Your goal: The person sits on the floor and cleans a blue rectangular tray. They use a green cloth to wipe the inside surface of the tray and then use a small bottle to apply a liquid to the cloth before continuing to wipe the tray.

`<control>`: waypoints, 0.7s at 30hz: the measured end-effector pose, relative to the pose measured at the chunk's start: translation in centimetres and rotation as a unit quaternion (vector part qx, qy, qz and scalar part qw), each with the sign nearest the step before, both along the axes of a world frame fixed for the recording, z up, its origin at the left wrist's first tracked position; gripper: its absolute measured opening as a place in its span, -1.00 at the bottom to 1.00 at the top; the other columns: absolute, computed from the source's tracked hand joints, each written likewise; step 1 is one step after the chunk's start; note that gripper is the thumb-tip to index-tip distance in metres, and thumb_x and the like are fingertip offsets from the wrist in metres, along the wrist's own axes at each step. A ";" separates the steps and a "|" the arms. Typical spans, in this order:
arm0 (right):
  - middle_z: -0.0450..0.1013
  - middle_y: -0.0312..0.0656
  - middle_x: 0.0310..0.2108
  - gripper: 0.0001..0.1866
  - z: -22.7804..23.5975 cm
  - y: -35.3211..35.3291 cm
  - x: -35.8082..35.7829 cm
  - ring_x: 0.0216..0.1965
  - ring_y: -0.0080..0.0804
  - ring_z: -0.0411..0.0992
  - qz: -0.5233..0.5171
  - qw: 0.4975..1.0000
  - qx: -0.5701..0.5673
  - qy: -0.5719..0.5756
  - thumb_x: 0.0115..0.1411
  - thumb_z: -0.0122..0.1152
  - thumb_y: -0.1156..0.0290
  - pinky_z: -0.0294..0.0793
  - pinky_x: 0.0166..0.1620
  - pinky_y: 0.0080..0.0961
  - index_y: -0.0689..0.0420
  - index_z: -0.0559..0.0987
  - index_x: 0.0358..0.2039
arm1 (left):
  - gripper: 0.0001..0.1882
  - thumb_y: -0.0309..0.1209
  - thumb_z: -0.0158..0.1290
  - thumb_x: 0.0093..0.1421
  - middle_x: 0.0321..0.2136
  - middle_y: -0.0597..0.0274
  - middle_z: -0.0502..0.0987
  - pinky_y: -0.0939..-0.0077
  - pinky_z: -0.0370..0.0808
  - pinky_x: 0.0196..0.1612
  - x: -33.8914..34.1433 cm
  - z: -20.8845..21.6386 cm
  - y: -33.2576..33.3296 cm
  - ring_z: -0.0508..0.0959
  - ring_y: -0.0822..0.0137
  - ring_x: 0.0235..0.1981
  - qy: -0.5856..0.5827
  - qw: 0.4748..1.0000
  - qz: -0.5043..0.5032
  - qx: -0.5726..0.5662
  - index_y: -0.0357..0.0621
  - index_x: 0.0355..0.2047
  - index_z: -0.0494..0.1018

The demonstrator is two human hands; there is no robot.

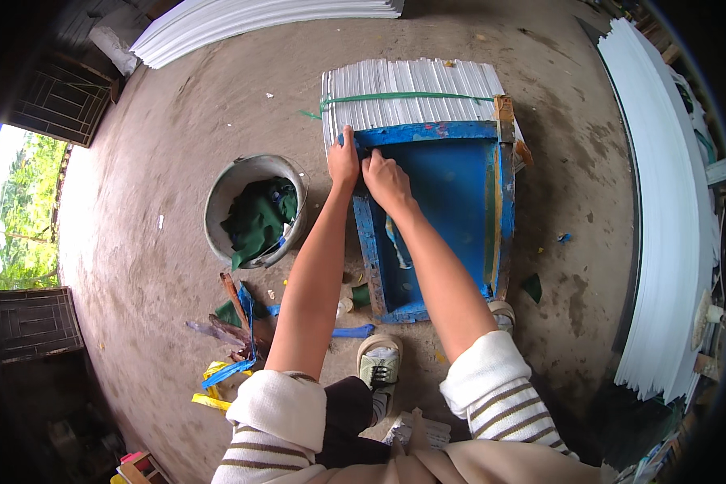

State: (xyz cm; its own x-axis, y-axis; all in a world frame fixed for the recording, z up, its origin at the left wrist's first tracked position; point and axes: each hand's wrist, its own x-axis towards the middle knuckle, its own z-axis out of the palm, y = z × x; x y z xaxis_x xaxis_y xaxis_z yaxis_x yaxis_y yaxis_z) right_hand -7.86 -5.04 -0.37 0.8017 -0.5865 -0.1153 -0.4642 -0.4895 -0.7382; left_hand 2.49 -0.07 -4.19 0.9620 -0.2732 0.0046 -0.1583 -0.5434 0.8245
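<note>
A blue-painted wooden frame [427, 131] with a blue panel [440, 218] inside it leans toward me, its far edge against a bundle of white sheets [411, 79]. My left hand [344, 161] is closed round the frame's far left corner. Just right of it, my right hand [387, 179] is closed at the inside of the same corner. What its fingers pinch is hidden. Below my right wrist, a narrow pale and blue strip [397, 244] lies against the panel. The right side of the frame has a bare, brownish wooden bar [504, 194].
Left of the frame stands a grey bucket [211, 218] holding dark green cloth. Wood scraps [232, 300], yellow strap [210, 399] and a blue stick [352, 331] lie by my feet. Long stacks of white sheets [661, 210] flank the right side; another white stack [258, 28] lies far off.
</note>
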 end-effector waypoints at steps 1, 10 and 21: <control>0.46 0.28 -0.37 -0.64 -0.3 -0.9 -0.4 -0.26 0.23 0.43 0.034 0.999 -0.015 0.006 0.23 -0.19 0.23 0.44 -0.19 0.01 0.28 0.42 -0.23 | -0.44 0.09 -0.33 0.27 -0.29 -0.26 0.49 0.02 0.37 -0.14 -1.0 0.5 0.0 0.47 -0.22 -0.22 -0.014 1.000 -0.015 0.011 -0.10 -0.17 0.45; 0.49 0.18 -0.34 -0.69 -0.8 -2.9 0.2 -0.27 0.14 0.47 0.132 0.987 -0.086 0.024 0.21 -0.14 0.28 0.46 -0.20 -0.02 0.20 0.46 -0.18 | -0.29 0.16 -0.24 0.15 -0.30 -0.30 0.51 0.06 0.40 -0.08 -1.1 1.9 -0.7 0.50 -0.18 -0.18 -0.013 0.990 0.101 0.093 -0.33 -0.27 0.52; 0.49 0.19 -0.38 -0.73 1.6 -0.3 -1.6 -0.29 0.15 0.49 0.002 1.000 -0.014 0.027 0.21 -0.25 0.41 0.49 -0.22 -0.03 0.24 0.43 -0.26 | -0.31 0.16 -0.18 0.07 -0.34 -0.30 0.52 0.07 0.41 -0.06 -1.6 1.7 -2.5 0.52 -0.18 -0.21 -0.064 0.979 0.171 0.095 -0.31 -0.34 0.56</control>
